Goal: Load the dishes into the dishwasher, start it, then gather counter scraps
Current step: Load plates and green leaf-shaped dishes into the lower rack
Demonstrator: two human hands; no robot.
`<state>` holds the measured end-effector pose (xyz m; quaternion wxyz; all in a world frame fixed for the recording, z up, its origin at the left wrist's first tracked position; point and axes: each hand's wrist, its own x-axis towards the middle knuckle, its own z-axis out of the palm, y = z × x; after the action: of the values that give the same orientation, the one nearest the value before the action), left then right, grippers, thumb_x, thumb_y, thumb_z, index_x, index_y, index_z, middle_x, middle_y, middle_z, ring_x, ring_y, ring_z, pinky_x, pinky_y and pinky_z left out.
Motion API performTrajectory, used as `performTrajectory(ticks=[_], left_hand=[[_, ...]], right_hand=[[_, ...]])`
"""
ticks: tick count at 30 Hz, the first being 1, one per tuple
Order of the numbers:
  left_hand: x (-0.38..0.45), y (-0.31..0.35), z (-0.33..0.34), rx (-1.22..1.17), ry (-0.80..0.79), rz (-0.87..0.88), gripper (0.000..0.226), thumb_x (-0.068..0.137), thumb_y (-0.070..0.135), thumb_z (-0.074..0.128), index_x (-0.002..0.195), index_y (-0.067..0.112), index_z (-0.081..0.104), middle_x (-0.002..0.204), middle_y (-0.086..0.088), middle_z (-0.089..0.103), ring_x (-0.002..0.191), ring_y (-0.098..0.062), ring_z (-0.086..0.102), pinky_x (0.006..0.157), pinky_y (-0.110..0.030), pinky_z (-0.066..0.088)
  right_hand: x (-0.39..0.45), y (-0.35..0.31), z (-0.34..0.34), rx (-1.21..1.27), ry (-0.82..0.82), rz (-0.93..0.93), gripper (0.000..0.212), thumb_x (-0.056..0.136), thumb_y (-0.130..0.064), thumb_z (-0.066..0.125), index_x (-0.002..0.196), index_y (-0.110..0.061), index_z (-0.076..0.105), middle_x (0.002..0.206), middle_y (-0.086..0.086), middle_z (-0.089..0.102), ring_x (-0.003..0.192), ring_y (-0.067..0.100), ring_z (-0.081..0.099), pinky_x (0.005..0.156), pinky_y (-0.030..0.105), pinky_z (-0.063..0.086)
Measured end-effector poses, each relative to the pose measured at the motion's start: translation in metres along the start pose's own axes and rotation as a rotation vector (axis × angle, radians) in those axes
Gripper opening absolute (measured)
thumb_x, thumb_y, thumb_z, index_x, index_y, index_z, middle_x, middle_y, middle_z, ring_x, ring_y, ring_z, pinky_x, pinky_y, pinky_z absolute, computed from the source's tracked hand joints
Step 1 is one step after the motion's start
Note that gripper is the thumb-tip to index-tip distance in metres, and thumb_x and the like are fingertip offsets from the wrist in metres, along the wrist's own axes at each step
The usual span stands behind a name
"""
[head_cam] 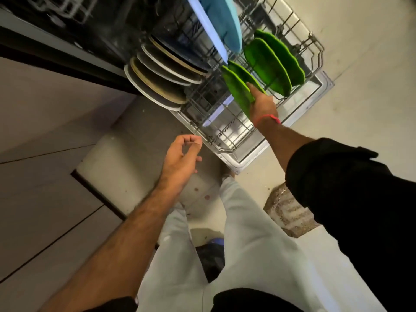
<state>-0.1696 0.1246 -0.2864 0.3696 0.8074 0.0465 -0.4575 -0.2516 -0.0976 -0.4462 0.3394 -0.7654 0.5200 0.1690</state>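
The dishwasher's lower rack (227,136) is pulled out over the open door (247,161). My right hand (261,103) grips a green plate (236,86) standing in the rack's near row. Behind it stand more green plates (270,68), a light blue board (225,21), and several white and tan plates (162,77) on the left side. My left hand (182,158) hovers in front of the rack's near corner with fingers loosely curled, holding nothing.
Grey cabinet fronts (45,154) run along the left. A patterned mat (290,212) lies on the pale floor to the right of my legs. The upper rack (58,7) shows dimly inside the dark tub at top left.
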Motion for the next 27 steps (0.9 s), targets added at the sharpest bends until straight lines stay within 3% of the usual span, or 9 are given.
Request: performTrajectory(ticks=[7, 15, 21, 24, 27], left_hand=[[-0.003, -0.056, 0.002, -0.063, 0.031, -0.132, 0.007, 0.098, 0.031, 0.061, 0.102, 0.031, 0.067, 0.088, 0.022, 0.067, 0.084, -0.013, 0.067, 0.065, -0.033, 0.053], [0.001, -0.079, -0.003, -0.03, 0.03, -0.176, 0.008, 0.099, 0.034, 0.06, 0.103, 0.035, 0.066, 0.105, 0.014, 0.068, 0.089, -0.013, 0.07, 0.067, -0.034, 0.055], [0.003, -0.071, -0.002, -0.027, 0.024, -0.168, 0.012, 0.099, 0.035, 0.058, 0.108, 0.033, 0.065, 0.107, 0.014, 0.066, 0.092, -0.013, 0.07, 0.075, -0.037, 0.059], [0.002, -0.067, 0.001, -0.044, 0.02, -0.169, 0.012, 0.099, 0.035, 0.059, 0.108, 0.034, 0.066, 0.106, 0.014, 0.066, 0.093, -0.016, 0.07, 0.077, -0.041, 0.06], [-0.002, -0.06, -0.001, -0.054, 0.014, -0.148, 0.012, 0.099, 0.035, 0.059, 0.108, 0.033, 0.066, 0.109, 0.014, 0.065, 0.095, -0.017, 0.069, 0.076, -0.042, 0.059]], right_hand=[[0.037, 0.001, 0.039, -0.093, -0.042, 0.072, 0.064, 0.097, -0.012, 0.044, 0.148, -0.049, 0.028, 0.131, 0.019, 0.054, 0.118, 0.042, 0.055, 0.098, 0.046, 0.045], [0.043, -0.003, 0.056, -0.193, -0.065, 0.075, 0.078, 0.092, 0.0, 0.048, 0.149, -0.047, 0.022, 0.131, 0.017, 0.053, 0.119, 0.038, 0.054, 0.094, 0.047, 0.044], [0.061, 0.009, 0.044, -0.279, -0.214, 0.026, 0.086, 0.091, -0.004, 0.053, 0.152, -0.044, 0.007, 0.14, 0.019, 0.048, 0.124, 0.041, 0.051, 0.102, 0.052, 0.04], [0.067, 0.024, 0.037, -0.203, -0.312, -0.033, 0.083, 0.093, -0.014, 0.056, 0.155, -0.034, 0.005, 0.138, 0.024, 0.049, 0.123, 0.041, 0.052, 0.106, 0.05, 0.042], [0.056, 0.035, 0.031, -0.058, -0.289, -0.049, 0.079, 0.094, -0.02, 0.058, 0.156, -0.025, 0.01, 0.141, 0.022, 0.048, 0.128, 0.038, 0.048, 0.11, 0.047, 0.039]])
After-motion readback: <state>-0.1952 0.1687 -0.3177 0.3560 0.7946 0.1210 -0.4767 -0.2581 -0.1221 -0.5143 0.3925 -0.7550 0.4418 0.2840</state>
